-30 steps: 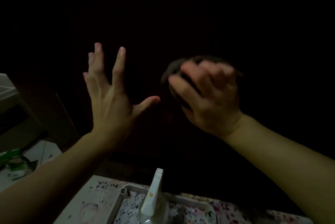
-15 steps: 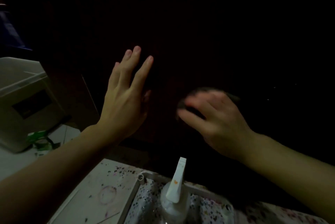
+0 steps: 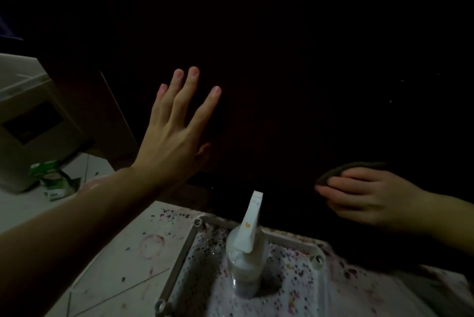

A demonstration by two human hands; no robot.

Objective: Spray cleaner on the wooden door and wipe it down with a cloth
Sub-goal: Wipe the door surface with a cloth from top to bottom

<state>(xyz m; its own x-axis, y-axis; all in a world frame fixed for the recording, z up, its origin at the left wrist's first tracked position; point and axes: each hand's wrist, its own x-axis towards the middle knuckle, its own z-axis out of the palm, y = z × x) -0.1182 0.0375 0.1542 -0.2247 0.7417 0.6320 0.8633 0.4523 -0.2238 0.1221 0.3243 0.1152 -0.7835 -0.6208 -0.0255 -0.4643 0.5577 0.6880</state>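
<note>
Left hand (image 3: 174,134) lay flat, fingers straight, on the dark wooden door (image 3: 282,73); right hand (image 3: 369,196) gripped a crumpled dark cloth (image 3: 341,172).

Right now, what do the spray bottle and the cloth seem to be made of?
Spray bottle: probably plastic, a smooth white trigger head on a translucent, slightly glossy body. Cloth: looks like soft dark fabric, matte and bunched under the right hand; too dim to tell the weave.

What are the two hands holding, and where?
The right hand presses a dark cloth under its fingers. The left hand, fingers spread, holds nothing.
</note>
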